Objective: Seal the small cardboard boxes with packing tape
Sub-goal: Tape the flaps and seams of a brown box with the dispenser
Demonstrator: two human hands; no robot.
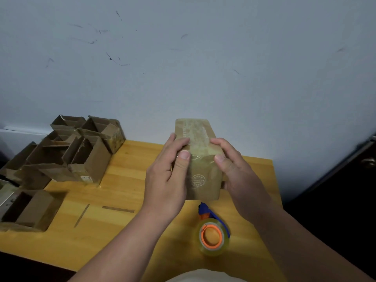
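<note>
Left hand (168, 176) and right hand (234, 169) grip one taped box (200, 155) above table (126, 237). One tape roll (213, 236) near front edge. Open boxes (69, 151) heaped at left edge, number unclear.

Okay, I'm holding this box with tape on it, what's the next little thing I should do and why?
Probably press both thumbs along the tape to smooth it flat. The left hand and right hand grip the box, its tape looks wrinkled, and the tape dispenser lies on the table.
</note>
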